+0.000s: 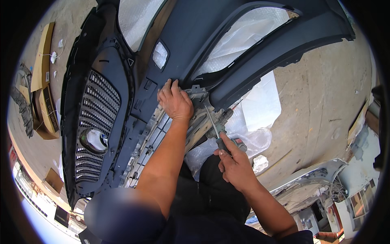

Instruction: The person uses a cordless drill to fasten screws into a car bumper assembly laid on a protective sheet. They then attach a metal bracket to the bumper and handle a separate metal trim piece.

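Observation:
A large dark grey car bumper (191, 36) lies inside-up on the concrete floor, its black grille (95, 122) at the left. My left hand (174, 101) presses flat on the bumper's inner edge beside a grey bracket (199, 95). My right hand (233, 162) grips the handle of a screwdriver (215, 126), whose shaft slants up toward that bracket. The tip is partly hidden against the bracket.
Clear plastic wrap (254, 118) lies under the bumper at the right. Cardboard boxes (42, 81) sit on the floor at the far left. A pale grey body panel (313, 175) lies at the lower right. Bare concrete floor (321, 93) spreads to the right.

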Tool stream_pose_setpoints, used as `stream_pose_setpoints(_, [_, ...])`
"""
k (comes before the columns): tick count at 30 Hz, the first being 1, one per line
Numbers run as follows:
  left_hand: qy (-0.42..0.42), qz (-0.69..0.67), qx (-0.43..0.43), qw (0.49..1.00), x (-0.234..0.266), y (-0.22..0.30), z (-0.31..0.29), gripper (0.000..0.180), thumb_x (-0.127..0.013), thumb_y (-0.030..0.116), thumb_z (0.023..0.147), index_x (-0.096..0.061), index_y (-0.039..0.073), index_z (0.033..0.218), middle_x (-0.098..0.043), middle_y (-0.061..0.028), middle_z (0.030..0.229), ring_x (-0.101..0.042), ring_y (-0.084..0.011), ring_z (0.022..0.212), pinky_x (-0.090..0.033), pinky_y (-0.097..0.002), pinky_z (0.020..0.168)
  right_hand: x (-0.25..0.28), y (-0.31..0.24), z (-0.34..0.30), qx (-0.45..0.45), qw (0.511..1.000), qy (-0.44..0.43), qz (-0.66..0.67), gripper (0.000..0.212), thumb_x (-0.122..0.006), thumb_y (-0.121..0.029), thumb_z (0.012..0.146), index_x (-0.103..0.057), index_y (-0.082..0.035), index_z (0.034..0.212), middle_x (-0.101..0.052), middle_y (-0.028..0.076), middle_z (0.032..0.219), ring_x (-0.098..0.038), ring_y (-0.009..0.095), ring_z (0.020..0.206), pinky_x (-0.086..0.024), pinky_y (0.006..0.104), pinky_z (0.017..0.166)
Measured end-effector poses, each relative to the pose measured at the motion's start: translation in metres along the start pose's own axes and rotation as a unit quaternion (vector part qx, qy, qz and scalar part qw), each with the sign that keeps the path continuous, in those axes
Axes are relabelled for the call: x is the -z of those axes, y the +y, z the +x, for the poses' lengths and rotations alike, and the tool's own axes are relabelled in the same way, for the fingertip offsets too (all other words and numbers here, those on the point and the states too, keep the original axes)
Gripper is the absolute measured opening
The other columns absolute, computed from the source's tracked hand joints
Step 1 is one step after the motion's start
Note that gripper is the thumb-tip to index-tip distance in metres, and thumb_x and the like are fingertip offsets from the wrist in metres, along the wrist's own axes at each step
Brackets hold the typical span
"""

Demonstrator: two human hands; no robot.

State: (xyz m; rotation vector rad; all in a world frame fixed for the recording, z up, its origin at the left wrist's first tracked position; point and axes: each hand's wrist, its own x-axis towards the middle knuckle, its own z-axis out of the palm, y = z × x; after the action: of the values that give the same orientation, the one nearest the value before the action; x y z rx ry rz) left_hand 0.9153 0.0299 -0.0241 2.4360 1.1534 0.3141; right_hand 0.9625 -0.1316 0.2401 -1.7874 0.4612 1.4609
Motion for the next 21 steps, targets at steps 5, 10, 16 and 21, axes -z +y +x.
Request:
stream_pose_setpoints(5, [0.019,-0.002,-0.003,1.0,-0.007,-0.004,0.0,0.045,-0.065,0.014,0.095,-0.065,0.011,0.14,-0.06,-0.0167,0.151,-0.051,-0.0436,0.137,-0.036,-0.0589,0.119,0.002,-0.014,0.017,-0.017,1.0,0.015,-0.004,0.053,-0.054,-0.01,0.115,-0.046,-0.001,0.166,-0.073,0.01,0.104,-0.057,0.012,0.066,-0.05,0.0297,0.064])
stream_pose_setpoints(10, [0.012,-0.008,0.003,1.0,-0.007,-0.005,0.0,0.045,-0.066,0.014,0.095,-0.065,0.011,0.14,-0.06,-0.0166,0.15,-0.052,-0.0437,0.136,-0.036,-0.0592,0.118,0.003,-0.008,0.022,0.011,0.998,0.019,-0.053,0.052,-0.054,-0.011,0.115,-0.047,-0.002,0.166,-0.073,0.01,0.104,-0.059,0.012,0.067,-0.051,0.0308,0.065])
stream_pose_setpoints(16, [0.026,-0.008,-0.009,1.0,-0.008,-0.006,0.003,0.046,-0.066,0.014,0.094,-0.065,0.012,0.14,-0.061,-0.0167,0.15,-0.052,-0.0431,0.136,-0.036,-0.0588,0.119,0.001,-0.009,0.023,0.029,0.995,0.025,-0.095,0.052,-0.054,-0.01,0.114,-0.048,-0.002,0.165,-0.071,0.01,0.106,-0.057,0.011,0.066,-0.048,0.0297,0.059])
stream_pose_setpoints(21, [0.009,-0.008,0.002,1.0,-0.007,-0.004,0.001,0.046,-0.067,0.013,0.094,-0.064,0.011,0.14,-0.06,-0.0168,0.15,-0.051,-0.0429,0.136,-0.035,-0.0582,0.12,0.01,-0.003,0.03,0.074,0.977,0.039,-0.194,0.049,-0.06,-0.012,0.111,-0.056,-0.002,0.159,-0.079,0.021,0.103,-0.076,0.032,0.09,-0.058,0.0404,0.087])
